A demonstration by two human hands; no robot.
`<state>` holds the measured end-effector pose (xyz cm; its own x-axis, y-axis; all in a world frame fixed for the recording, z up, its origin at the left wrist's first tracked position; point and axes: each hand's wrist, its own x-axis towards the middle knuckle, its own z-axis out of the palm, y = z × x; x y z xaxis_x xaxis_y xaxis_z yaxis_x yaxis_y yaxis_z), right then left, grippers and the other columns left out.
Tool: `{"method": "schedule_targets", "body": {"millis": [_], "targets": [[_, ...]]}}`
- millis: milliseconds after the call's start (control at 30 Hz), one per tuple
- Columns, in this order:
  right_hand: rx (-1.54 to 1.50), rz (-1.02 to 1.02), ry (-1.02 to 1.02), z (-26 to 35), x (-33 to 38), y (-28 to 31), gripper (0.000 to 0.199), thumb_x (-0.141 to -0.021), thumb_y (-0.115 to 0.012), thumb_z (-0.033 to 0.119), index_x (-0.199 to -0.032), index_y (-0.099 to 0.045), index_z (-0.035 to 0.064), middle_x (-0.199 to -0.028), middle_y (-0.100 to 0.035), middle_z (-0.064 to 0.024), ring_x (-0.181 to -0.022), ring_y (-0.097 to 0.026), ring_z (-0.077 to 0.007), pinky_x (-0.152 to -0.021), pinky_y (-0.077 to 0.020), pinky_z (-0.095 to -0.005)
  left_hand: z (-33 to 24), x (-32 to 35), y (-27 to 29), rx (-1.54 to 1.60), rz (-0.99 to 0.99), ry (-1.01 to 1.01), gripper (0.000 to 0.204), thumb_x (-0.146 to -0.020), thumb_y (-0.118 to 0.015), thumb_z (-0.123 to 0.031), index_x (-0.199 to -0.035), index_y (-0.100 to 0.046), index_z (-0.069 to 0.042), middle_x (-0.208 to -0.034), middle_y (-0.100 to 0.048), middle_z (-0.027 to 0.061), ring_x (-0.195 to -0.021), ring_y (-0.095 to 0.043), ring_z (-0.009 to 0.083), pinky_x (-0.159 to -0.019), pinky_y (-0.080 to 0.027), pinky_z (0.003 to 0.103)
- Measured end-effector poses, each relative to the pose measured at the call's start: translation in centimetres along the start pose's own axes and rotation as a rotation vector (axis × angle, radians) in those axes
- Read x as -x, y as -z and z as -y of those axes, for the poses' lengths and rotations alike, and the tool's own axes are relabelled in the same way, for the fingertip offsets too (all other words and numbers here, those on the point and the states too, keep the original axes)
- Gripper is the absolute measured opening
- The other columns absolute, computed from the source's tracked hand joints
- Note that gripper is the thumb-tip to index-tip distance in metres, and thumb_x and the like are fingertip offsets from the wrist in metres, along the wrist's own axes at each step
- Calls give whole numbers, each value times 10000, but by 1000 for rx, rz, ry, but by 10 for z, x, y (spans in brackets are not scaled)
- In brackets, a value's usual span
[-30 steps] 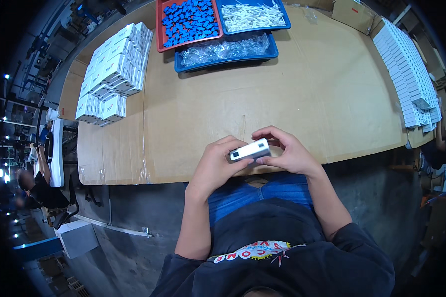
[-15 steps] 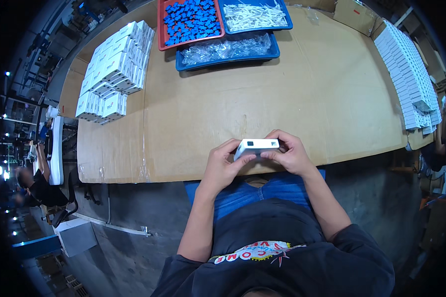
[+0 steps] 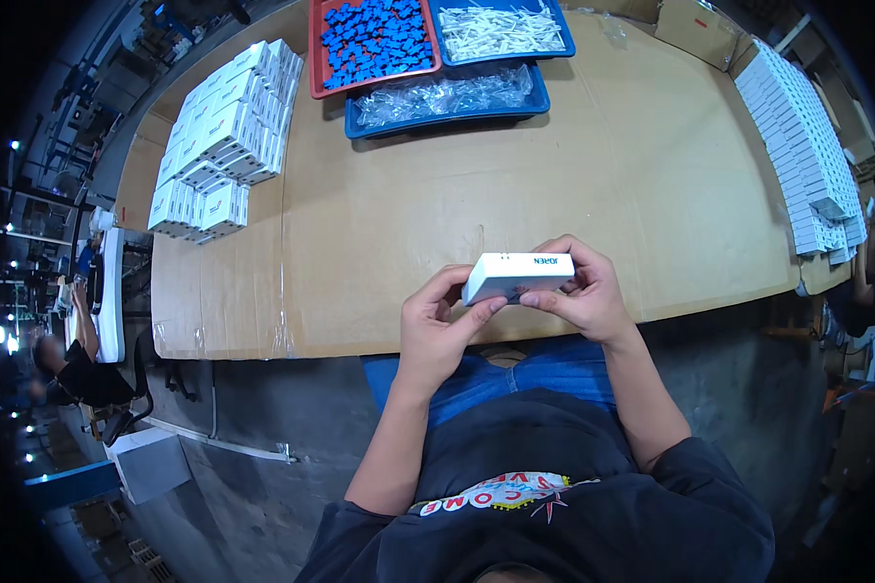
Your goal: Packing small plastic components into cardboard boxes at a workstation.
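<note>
While both hands point(image 3: 515, 311) clamp the box point(image 3: 517, 277) above the tabletop point(image 3: 554, 185) near edge, bare surface lies beyond.

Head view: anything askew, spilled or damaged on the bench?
Mostly tidy. The white box stack at far left leans unevenly, with some boxes tilted. Both hands, left hand and right hand, hold a small white box that looks intact.

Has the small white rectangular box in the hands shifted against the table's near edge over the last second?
Barely: the small white box stays over the cardboard-covered table's near edge, only turning level between both hands.
</note>
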<state>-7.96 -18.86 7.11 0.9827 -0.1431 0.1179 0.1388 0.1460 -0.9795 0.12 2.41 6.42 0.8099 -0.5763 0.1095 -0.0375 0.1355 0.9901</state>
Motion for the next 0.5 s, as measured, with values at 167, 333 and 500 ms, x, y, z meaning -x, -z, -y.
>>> {"method": "schedule_targets", "body": {"millis": [167, 333, 500], "targets": [[31, -43, -118, -24, 4, 4, 315, -865, -840, -24, -1097, -631, 13, -1006, -730, -53, -957, -697, -95, -848, -573, -253, 20, 2, -2, 126, -39, 146, 275, -903, -812, -10, -1155, -712, 34, -1091, -724, 71, -1030, -666, 137, -940, -518, 287], [-75, -44, -258, -27, -7, 7, 330, -885, -839, 19, -1145, -637, -6, -1023, -730, -53, -960, -694, -95, -843, -574, -265, 15, -12, 8, 2, -1, 342, 177, -936, -787, -32, -1083, -719, 39, -943, -746, 52, -867, -692, 100, -797, -562, 250], [-95, -139, -332, -23, -12, 8, 245, -986, -761, 229, -1037, -697, -2, -941, -738, -66, -849, -710, -98, -739, -581, -256, 2, -24, 7, 131, -30, 503, 279, -1012, -710, -249, -1011, -732, 29, -801, -732, 72, -651, -656, 101, -614, -546, 255]]}}
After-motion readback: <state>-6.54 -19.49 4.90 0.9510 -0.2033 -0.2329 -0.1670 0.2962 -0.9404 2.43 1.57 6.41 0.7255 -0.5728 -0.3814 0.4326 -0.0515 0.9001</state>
